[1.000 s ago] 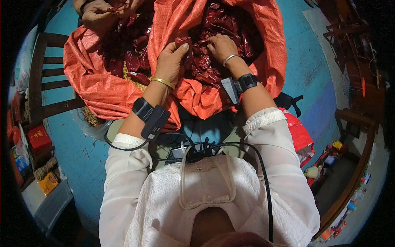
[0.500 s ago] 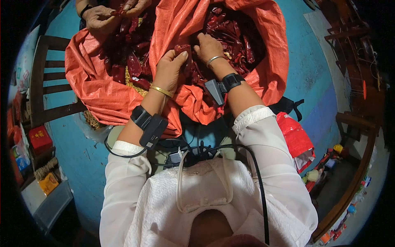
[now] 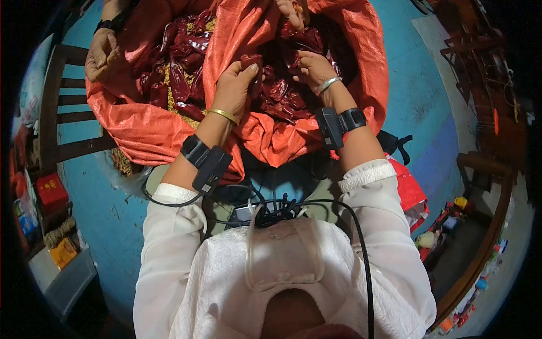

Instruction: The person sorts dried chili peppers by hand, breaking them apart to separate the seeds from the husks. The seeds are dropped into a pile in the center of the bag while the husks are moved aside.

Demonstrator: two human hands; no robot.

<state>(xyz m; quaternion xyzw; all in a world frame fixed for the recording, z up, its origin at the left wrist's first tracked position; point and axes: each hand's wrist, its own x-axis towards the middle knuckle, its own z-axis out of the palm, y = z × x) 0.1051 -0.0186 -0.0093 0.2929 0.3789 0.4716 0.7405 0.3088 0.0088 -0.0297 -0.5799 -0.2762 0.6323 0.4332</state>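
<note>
My left hand [image 3: 234, 87], with a gold bangle at its wrist, is closed around a dark red dried chili pepper [image 3: 254, 76], its broad end up. To its right, my right hand [image 3: 317, 70], wearing a silver bangle, has its fingers bent at another dried chili [image 3: 293, 63] above the right bag's heap; the fingertips are partly hidden. Glossy dried chilies [image 3: 282, 104] fill the orange-red woven bag [image 3: 370, 62] beneath both hands. In the left bag [image 3: 135, 135], more chilies [image 3: 179, 82] lie among yellowish seeds [image 3: 212, 25].
Another person's hand [image 3: 101, 56] hangs over the left bag's edge, and a second hand [image 3: 291, 12] reaches over the right bag. A wooden chair [image 3: 53, 107] stands left. Black cables [image 3: 339, 206] run across my lap. A red plastic bag [image 3: 409, 189] lies at the right.
My right hand has moved right and slightly down from the heap. My left hand keeps its chili. The other person's hands have separated, one down at left, one over the right bag.
</note>
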